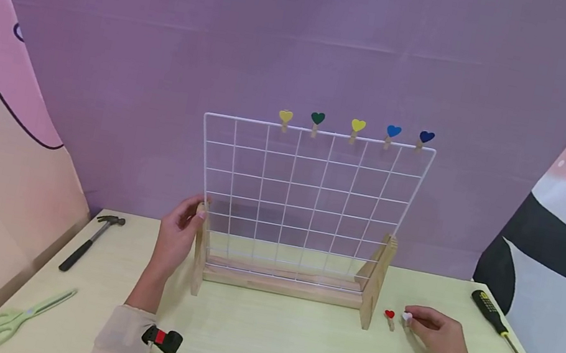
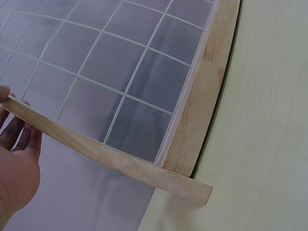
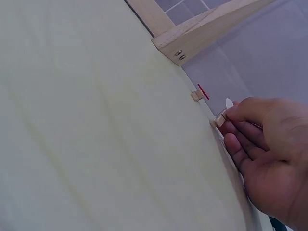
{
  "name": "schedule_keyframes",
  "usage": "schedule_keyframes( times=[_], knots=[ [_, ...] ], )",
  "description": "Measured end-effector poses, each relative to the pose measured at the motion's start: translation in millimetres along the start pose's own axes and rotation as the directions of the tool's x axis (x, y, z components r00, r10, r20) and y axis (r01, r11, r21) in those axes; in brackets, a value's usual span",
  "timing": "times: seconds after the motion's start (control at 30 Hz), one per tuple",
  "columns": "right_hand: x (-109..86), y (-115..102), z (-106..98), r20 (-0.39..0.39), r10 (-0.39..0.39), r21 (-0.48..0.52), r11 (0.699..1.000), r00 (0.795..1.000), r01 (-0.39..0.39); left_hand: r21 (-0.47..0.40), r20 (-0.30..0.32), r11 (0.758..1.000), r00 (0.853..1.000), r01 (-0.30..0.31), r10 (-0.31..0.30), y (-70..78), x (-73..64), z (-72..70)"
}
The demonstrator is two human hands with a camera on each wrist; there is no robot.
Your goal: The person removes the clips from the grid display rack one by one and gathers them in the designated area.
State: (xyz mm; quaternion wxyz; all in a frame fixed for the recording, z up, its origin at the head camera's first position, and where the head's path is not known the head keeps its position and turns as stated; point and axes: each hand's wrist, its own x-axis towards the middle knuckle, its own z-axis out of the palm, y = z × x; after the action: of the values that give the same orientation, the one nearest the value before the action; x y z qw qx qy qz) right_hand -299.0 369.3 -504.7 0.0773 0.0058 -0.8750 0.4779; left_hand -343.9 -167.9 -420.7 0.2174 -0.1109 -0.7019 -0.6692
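Note:
A white wire grid panel [image 1: 287, 205] stands upright in a wooden base [image 1: 286, 289]. Along its top wire sit several heart clothespins: pale yellow [image 1: 285, 116], green [image 1: 318, 118], yellow [image 1: 357, 126], light blue [image 1: 394, 131] and dark blue [image 1: 426, 137]. At the base's left side post [image 2: 96, 149], my left hand [image 1: 175, 238] grips the upper end between thumb and fingers. My right hand [image 1: 440, 342] pinches a white heart clothespin [image 3: 221, 118] low over the table, right of the stand. Beside it lies a red heart clothespin [image 1: 390, 315], untouched.
On the left of the table lie a hammer [image 1: 92, 244] and green scissors [image 1: 22, 317]. A screwdriver [image 1: 507, 339] is at the right edge. Purple cloth [image 1: 308, 36] hangs behind the table [image 1: 275, 352].

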Motion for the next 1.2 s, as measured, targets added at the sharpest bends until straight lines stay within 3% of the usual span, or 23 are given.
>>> schedule_keyframes(
  times=[0.3, 0.57, 1.0, 1.2],
  knots=[
    [-0.5, -1.6, 4.6, -0.033, -0.017, -0.098, 0.995, 0.999, 0.013, 0.012, 0.002, 1.000, 1.000, -0.011, 0.011, 0.7, -1.6, -0.5],
    [0.2, -3.4, 6.2, -0.040, 0.017, -0.192, 0.981, 0.999, -0.024, 0.024, -0.007, 1.000, 1.000, -0.008, 0.008, 1.5, -2.1, 0.4],
    [-6.2, -4.3, 6.6, -0.069, 0.030, -0.247, 0.968, 0.997, -0.046, 0.025, 0.003, 0.999, 1.000, 0.026, -0.026, 0.2, -2.9, 1.5],
    [-2.9, -4.6, 6.2, -0.086, 0.015, -0.218, 0.975, 0.996, -0.033, 0.033, -0.008, 0.999, 1.000, 0.013, -0.013, 0.3, -1.5, -0.2]
  ],
)
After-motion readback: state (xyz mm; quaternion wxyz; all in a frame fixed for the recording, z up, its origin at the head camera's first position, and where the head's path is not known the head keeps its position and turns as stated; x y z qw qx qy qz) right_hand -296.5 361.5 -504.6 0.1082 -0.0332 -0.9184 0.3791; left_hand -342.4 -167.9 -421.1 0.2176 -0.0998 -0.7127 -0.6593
